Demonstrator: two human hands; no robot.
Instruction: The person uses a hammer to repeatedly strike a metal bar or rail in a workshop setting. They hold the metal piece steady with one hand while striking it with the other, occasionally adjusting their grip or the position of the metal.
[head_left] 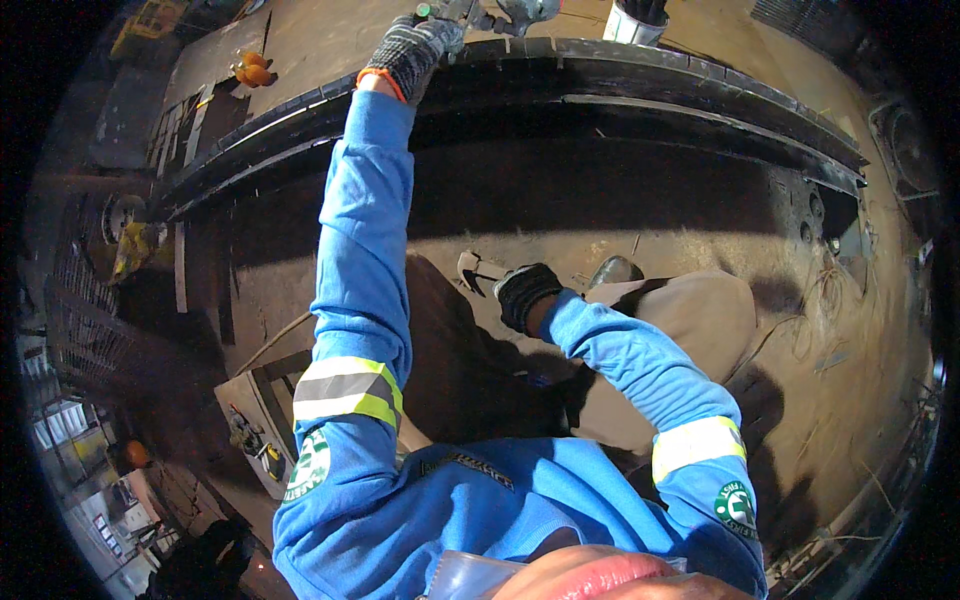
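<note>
1. The gloved right hand (525,295) is wrapped around a hammer (472,267), held between the person's knees, head pointing left.
2. The gloved left hand (418,55) meets grey metalwork (522,12) beside a long dark beam (650,75); its grip is unclear.

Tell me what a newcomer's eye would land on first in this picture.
Probably the bright blue sleeves with their reflective bands, the left one stretching far up the frame. Next, the gloved right hand gripping a hammer near the centre. Then the gloved left hand at the top, by grey metal parts above a long dark beam that the fisheye makes look bowed.
</note>
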